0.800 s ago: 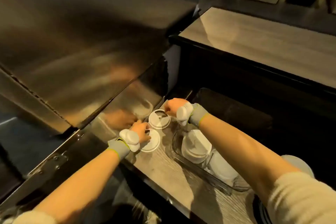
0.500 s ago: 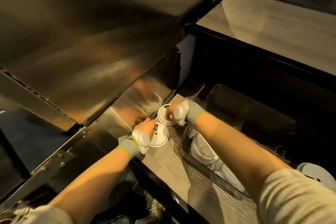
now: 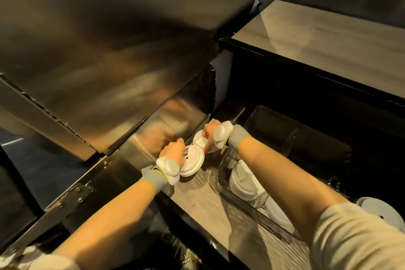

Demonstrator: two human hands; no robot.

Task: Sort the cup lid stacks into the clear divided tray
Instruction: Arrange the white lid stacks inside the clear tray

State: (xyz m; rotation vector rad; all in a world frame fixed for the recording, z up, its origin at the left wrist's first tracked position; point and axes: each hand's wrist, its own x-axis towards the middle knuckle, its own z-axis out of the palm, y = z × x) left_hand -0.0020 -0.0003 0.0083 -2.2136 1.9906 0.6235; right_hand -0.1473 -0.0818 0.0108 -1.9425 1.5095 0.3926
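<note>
Lids fill both of your hands in the head view, the only view you have. Your left hand (image 3: 173,152) is curled round a white lid stack (image 3: 192,163), fingers over its far rim and thumb side hidden beneath, so the stack tilts with its top facing you. Just beyond and to the right of it, your right hand (image 3: 211,136) pinches a second white lid stack (image 3: 200,141) at its near edge; the two stacks touch or overlap, and you cannot tell which. Both wrists wear grey bands with white padded pieces. Below your hands runs the pale wood-grain worktop (image 3: 197,201). To the right of your left hand, under your right forearm, lies the clear divided tray (image 3: 225,166), with a tall stack of white lids (image 3: 245,184) in its nearer compartment and another stack, partly hidden by your arm, in the next one toward you. A grey lid (image 3: 381,215) sits beyond your right elbow. A stainless steel panel (image 3: 109,50) rises left of both hands.
</note>
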